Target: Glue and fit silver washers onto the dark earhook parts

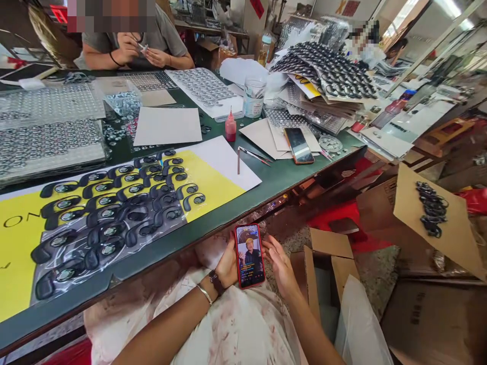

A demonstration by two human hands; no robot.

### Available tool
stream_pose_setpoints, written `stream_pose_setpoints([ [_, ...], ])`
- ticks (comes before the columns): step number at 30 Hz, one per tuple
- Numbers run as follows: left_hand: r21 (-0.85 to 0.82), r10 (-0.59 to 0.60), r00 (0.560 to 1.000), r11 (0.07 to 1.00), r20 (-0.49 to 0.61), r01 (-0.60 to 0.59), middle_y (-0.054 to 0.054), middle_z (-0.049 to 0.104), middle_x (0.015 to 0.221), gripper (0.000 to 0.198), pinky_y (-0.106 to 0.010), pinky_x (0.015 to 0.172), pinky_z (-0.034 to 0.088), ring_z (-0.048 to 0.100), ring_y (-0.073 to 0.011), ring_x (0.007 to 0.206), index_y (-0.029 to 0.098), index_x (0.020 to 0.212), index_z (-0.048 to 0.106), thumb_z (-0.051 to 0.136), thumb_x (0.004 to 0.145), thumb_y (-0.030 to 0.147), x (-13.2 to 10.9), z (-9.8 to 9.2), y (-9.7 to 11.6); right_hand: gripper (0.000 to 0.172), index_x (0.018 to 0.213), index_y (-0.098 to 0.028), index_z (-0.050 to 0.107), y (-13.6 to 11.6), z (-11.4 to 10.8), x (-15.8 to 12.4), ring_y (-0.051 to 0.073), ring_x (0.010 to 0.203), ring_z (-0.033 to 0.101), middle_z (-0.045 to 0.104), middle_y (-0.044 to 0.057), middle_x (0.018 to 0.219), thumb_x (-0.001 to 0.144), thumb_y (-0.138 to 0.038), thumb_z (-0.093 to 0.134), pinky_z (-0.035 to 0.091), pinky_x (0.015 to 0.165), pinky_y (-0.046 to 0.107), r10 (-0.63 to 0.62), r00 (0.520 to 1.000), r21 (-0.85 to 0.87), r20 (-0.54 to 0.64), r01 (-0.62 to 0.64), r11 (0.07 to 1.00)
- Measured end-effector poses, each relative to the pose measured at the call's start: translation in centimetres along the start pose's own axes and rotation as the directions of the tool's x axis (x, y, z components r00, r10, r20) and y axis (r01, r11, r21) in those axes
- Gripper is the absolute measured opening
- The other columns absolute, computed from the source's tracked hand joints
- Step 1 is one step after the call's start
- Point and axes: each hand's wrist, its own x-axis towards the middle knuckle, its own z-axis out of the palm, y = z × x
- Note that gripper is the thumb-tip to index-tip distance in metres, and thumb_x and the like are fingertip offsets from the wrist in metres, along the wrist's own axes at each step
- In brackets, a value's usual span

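A glossy, rectangular phone (250,256) is grasped by the left hand (227,266); the right hand (280,261) is held unclenched alongside.

your left hand (227,266) is partly hidden behind the red-cased phone (250,256), whose small text you cannot read. your 2 forearms (167,319) are cut off by the bottom edge, the yellow sheet (216,182) by the left. the co-worker opposite (167,38) has a blurred head (110,15) and holds a piece (144,48) too small to identify.

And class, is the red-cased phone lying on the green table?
No, the left hand holds the red-cased phone over the lap.
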Motion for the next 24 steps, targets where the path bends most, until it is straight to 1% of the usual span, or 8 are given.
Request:
stream_pose_setpoints([
  [2,-0.012,0.033,0.999,0.999,-0.020,-0.034,-0.014,0.071,0.102,0.068,-0.043,0.097,0.046,0.067,-0.0288,0.098,0.012,0.117,0.063,0.035,0.089,0.067,0.0,0.0,0.0,0.054,0.132,-0.026,0.054,-0.4,1.4,1.2,0.027,0.118,0.056,0.062,0.006,0.127,0.083,-0.045,0.064,0.041,0.104,0.044,0.027,0.993,0.069,0.118,-0.036,0.997],
  [4,-0.021,0.057,0.998,0.998,-0.037,-0.057,-0.013,0.071,0.102,0.068,-0.043,0.097,0.046,0.067,-0.0287,0.097,0.011,0.115,0.063,0.035,0.089,0.067,0.2,0.2,0.2,0.052,0.130,-0.028,0.057,-0.5,2.7,1.8,0.027,0.120,0.055,0.062,0.004,0.128,0.081,-0.042,0.068,0.041,0.105,0.045,0.039,0.983,0.107,0.179,-0.059,0.992],
  [7,-0.033,0.091,0.995,0.995,-0.048,-0.092,-0.013,0.072,0.101,0.065,-0.042,0.096,0.047,0.068,-0.0285,0.095,0.010,0.113,0.064,0.036,0.091,0.064,0.8,0.8,0.8,0.052,0.127,-0.030,0.060,-0.3,3.7,2.5,0.028,0.118,0.057,0.064,0.002,0.127,0.078,-0.041,0.071,0.043,0.102,0.046,0.058,0.985,0.148,0.165,-0.083,0.985],
  [10,-0.045,0.128,0.990,0.990,-0.056,-0.130,-0.012,0.072,0.100,0.059,-0.043,0.095,0.048,0.068,-0.0277,0.092,0.011,0.114,0.064,0.037,0.093,0.059,1.3,1.0,1.4,0.052,0.126,-0.029,0.061,0.1,3.7,3.4,0.027,0.115,0.059,0.063,0.001,0.127,0.077,-0.042,0.073,0.044,0.101,0.045,0.055,0.989,0.113,0.140,-0.071,0.991],
  [13,-0.054,0.158,0.985,0.985,-0.073,-0.162,-0.012,0.072,0.101,0.053,-0.043,0.096,0.047,0.068,-0.0264,0.093,0.013,0.118,0.062,0.037,0.094,0.054,1.3,0.4,1.8,0.050,0.126,-0.029,0.061,0.3,3.8,4.1,0.027,0.115,0.060,0.063,0.002,0.127,0.079,-0.043,0.070,0.044,0.102,0.046,0.051,0.985,0.054,0.165,-0.061,0.997],
  [18,-0.070,0.221,0.969,0.971,-0.113,-0.230,-0.011,0.071,0.104,0.050,-0.040,0.097,0.047,0.068,-0.0242,0.095,0.016,0.121,0.060,0.033,0.097,0.050,0.4,-1.1,1.9,0.048,0.124,-0.026,0.062,1.0,4.6,4.5,0.029,0.121,0.056,0.062,0.002,0.129,0.080,-0.043,0.070,0.042,0.104,0.046,0.028,0.983,-0.043,0.182,-0.021,0.999],
  [21,-0.079,0.247,0.961,0.963,-0.124,-0.258,-0.010,0.071,0.105,0.048,-0.039,0.097,0.047,0.067,-0.0236,0.096,0.016,0.122,0.060,0.033,0.097,0.048,0.0,-1.5,1.9,0.049,0.123,-0.026,0.063,1.3,4.9,4.6,0.028,0.118,0.058,0.063,0.002,0.128,0.078,-0.044,0.072,0.044,0.103,0.045,0.035,0.983,-0.057,0.179,-0.025,0.998],
  [24,-0.082,0.241,0.964,0.964,-0.115,-0.251,-0.010,0.071,0.105,0.051,-0.039,0.097,0.047,0.067,-0.0237,0.097,0.016,0.122,0.060,0.031,0.098,0.050,0.1,-1.6,1.9,0.050,0.122,-0.026,0.064,1.2,4.8,4.7,0.029,0.115,0.060,0.065,0.003,0.124,0.076,-0.045,0.073,0.044,0.102,0.045,0.047,0.983,-0.055,0.176,-0.038,0.998],
])
